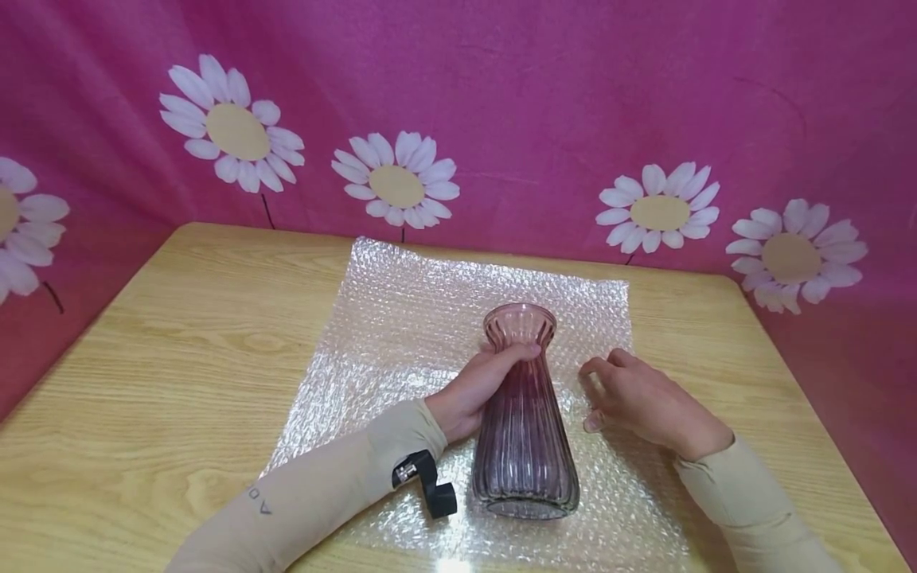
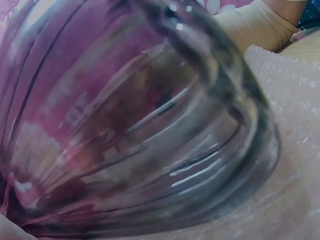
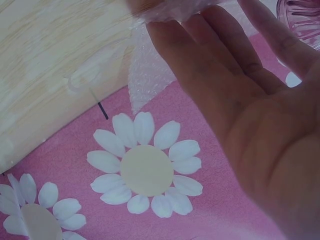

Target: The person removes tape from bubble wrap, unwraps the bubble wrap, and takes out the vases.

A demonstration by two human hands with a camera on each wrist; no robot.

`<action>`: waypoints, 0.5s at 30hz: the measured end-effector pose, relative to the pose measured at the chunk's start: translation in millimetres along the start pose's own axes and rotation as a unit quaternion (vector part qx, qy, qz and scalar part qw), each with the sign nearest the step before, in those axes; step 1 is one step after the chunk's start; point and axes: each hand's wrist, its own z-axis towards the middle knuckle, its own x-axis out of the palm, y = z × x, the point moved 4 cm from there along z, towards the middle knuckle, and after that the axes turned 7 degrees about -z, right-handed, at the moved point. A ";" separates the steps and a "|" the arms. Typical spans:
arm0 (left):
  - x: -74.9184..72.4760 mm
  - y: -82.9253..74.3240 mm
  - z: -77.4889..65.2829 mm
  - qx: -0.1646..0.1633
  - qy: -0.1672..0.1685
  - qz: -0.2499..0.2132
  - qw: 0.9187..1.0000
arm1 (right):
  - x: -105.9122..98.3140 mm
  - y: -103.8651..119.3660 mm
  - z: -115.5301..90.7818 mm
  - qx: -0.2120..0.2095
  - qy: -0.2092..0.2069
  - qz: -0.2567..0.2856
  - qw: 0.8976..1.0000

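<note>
A ribbed glass vase [image 1: 526, 430], pink at its flared mouth and purple-grey toward the base, is over a sheet of bubble wrap [image 1: 430, 310]. Its mouth points away and its base toward me; whether it rests fully on the sheet I cannot tell. My left hand [image 1: 476, 386] grips the narrow neck, thumb across the top. Seen close up in the left wrist view, the vase [image 2: 150, 130] fills most of the picture. To its right, my right hand [image 1: 641, 402] is over the sheet's right side, fingers loosely bent. The right wrist view shows its fingertips at the bubble wrap [image 3: 150, 65].
The sheet lies on a wood-grain table [image 1: 179, 342], whose surface extends to both sides. Behind stands a magenta cloth [image 1: 530, 103] printed with white daisies. A black strap [image 1: 433, 485] hangs from the left sleeve near the vase's base.
</note>
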 end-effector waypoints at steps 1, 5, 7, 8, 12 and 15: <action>0.1 0.0 0.1 0.000 0.000 -0.001 1.000 | 0.0 -0.3 0.0 0.001 0.001 0.001 1.000; -0.2 0.1 1.3 -0.002 -0.003 -0.003 1.000 | -0.1 -1.4 -0.2 0.003 0.003 0.000 1.000; -0.1 -0.4 1.8 0.000 -0.002 -0.003 1.000 | -0.4 -1.8 -0.7 0.000 0.001 -0.003 1.000; -0.1 -0.8 2.1 0.003 -0.001 -0.003 1.000 | -0.5 -1.8 -1.0 -0.003 0.000 -0.005 1.000; 0.3 -2.2 2.3 0.013 -0.001 -0.007 1.000 | -1.2 -1.0 -2.7 -0.021 -0.011 -0.019 1.000; 0.3 -2.8 1.9 0.018 -0.001 -0.011 1.000 | -1.6 -0.3 -3.4 -0.026 -0.016 -0.029 0.999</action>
